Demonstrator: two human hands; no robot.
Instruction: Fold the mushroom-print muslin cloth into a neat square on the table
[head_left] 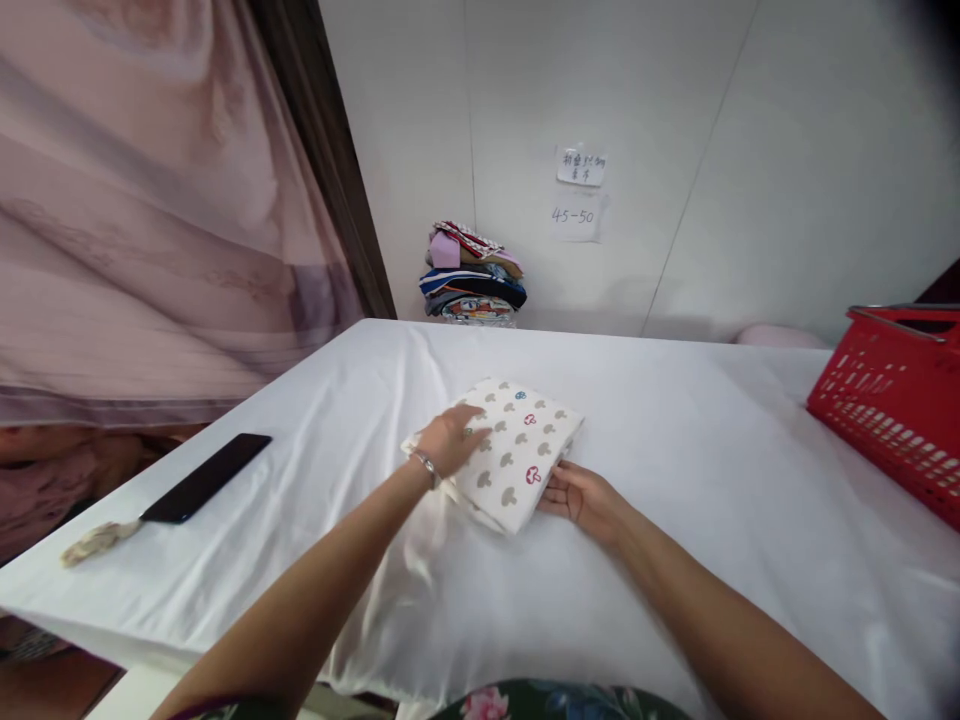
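Observation:
A folded cream cloth (pixel 517 450) printed with small mushrooms lies near the middle of the white-covered table (pixel 675 430). My left hand (pixel 448 440), with a bracelet at the wrist, rests flat on the cloth's left part, fingers stretched out. My right hand (pixel 576 493) touches the cloth's near right edge, fingers slightly curled with their tips at or under the fabric.
A black phone (pixel 206 477) with a tassel charm (pixel 97 541) lies at the table's left edge. A stack of folded clothes (pixel 472 272) stands at the back against the wall. A red plastic basket (pixel 896 395) sits at the right. A pink curtain (pixel 150 220) hangs left.

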